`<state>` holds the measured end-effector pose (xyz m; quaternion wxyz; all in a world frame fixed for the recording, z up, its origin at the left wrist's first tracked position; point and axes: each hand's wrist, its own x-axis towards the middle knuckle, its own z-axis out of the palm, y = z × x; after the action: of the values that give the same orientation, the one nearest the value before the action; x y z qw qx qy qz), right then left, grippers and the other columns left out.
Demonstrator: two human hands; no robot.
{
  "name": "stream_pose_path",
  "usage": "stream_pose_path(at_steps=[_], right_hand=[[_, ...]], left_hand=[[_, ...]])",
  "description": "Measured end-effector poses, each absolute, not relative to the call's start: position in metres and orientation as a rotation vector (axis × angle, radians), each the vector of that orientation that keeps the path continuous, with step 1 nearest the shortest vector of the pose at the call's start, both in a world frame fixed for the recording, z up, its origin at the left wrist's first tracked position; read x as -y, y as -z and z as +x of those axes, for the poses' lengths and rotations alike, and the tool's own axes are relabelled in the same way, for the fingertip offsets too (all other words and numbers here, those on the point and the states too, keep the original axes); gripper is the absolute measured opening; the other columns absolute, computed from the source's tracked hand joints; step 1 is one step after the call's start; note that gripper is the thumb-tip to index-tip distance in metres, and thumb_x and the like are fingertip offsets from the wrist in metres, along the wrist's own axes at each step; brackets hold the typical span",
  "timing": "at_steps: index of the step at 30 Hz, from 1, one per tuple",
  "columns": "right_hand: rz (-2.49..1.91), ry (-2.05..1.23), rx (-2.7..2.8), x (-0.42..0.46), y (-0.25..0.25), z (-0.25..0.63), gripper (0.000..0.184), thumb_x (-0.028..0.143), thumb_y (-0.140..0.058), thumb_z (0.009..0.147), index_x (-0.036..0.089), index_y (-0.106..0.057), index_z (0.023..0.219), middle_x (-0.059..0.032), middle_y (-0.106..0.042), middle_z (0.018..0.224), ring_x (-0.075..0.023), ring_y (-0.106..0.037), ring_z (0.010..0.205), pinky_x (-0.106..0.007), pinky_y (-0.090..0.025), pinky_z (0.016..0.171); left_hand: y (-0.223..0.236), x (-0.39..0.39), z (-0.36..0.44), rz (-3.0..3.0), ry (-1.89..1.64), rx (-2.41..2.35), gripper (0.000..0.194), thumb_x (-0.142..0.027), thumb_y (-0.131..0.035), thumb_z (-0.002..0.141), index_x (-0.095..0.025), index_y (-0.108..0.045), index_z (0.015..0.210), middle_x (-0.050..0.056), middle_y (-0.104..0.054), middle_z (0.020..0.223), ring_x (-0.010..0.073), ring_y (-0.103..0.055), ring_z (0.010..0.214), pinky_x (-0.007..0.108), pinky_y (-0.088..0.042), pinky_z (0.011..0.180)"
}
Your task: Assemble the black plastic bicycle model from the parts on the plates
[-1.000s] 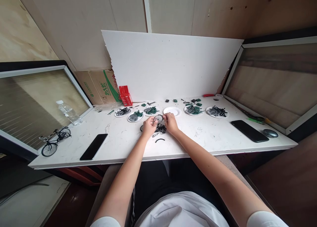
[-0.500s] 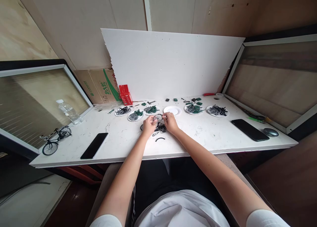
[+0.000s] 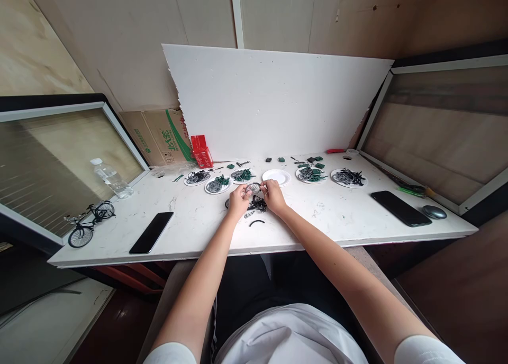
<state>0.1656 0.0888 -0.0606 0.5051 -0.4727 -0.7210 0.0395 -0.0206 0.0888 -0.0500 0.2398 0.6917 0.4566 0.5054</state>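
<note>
Between both hands a small spoked toy bicycle wheel [image 3: 253, 188] is held up over the table. My left hand [image 3: 238, 200] pinches its left side. The fingers of my right hand [image 3: 272, 193] are closed on its right side, and a dark curved piece seems to run along the rim, too small to make out surely. Just below lies a cluster of black bicycle parts [image 3: 259, 203], partly hidden by my hands. A clear small piece [image 3: 249, 214] and a black curved strip [image 3: 257, 223] rest nearer to me.
Behind my hands stand an empty white plate [image 3: 277, 178] and several plates of parts, one with green parts [image 3: 311, 174]. An assembled toy bicycle [image 3: 90, 224], a phone [image 3: 151, 233] and a bottle [image 3: 111, 179] are at left. Another phone [image 3: 400, 208] and a mouse [image 3: 434, 212] are at right.
</note>
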Motion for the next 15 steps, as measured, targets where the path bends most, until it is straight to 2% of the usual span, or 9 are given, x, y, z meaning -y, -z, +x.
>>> stream_pose_path(at_steps=[15], right_hand=[[-1.145, -0.128, 1.746, -0.0892, 0.0623, 0.1669, 0.017, 0.027, -0.049, 0.107, 0.025, -0.063, 0.098, -0.0106, -0.065, 0.097, -0.0312, -0.054, 0.095, -0.043, -0.047, 0.082]], left_hand=[[0.049, -0.0865, -0.0217, 1.945, -1.363, -1.309, 0.014, -0.026, -0.063, 0.094, -0.022, -0.071, 0.105, 0.006, -0.077, 0.093, 0.016, -0.062, 0.063, 0.026, -0.04, 0.062]])
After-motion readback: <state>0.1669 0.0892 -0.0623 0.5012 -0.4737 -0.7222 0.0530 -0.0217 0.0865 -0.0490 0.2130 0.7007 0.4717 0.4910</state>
